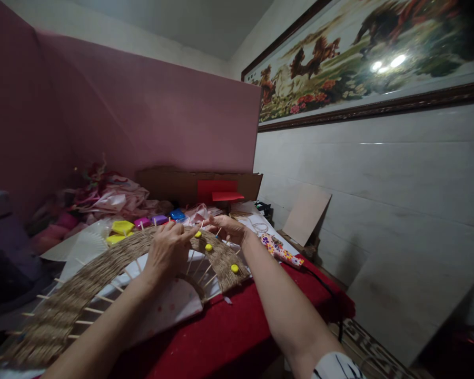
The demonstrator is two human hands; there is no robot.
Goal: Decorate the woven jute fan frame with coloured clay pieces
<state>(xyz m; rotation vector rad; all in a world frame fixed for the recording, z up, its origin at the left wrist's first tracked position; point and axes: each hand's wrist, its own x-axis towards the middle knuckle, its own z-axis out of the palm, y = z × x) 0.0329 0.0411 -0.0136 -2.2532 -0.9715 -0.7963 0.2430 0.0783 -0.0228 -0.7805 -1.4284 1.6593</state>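
Note:
A fan-shaped arch of woven brown twine [90, 268] on thin wooden sticks lies across the table. Several small yellow discs [234, 268] sit on its right part. My left hand [168, 255] rests over the top of the arch, fingers bent around its far edge and index finger reaching toward a yellow disc. At the far edge, just right of it, my right hand [231, 230] has its fingers bent in toward the left hand. Its fingertips are partly hidden, and what they hold is too small to make out.
A red cloth [205, 347] covers the table. Yellow packets [122, 227], purple and blue packets [177, 214] and pink fabric [118, 195] lie behind the arch. A flower-patterned glue gun [280, 251] with a dark cord is at right. Cardboard [166, 184] stands at the back.

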